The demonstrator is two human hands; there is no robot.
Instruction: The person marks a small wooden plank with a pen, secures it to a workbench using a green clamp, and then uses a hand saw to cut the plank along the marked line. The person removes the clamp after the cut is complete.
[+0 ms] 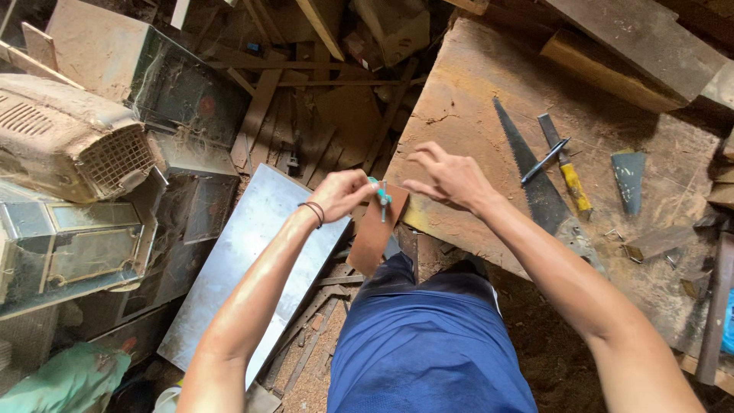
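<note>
My left hand [342,193] is closed around a small teal-handled tool [381,195] with a thin metal tip, held against the top of a narrow brown wooden strip [376,233] that leans at the near edge of the workbench. A dark band circles that wrist. Just to the right hovers my right hand [449,176], fingers spread, nothing in it, its fingertips close to the tool. My blue shorts [428,344] fill the lower middle.
On the dusty plywood workbench [474,92] lie a handsaw [535,180], a yellow-handled chisel [567,168] with a pen [544,160] across it, a small blade piece [628,180]. A metal sheet [245,260], dusty appliance casings [76,145] and wood scraps lie to the left.
</note>
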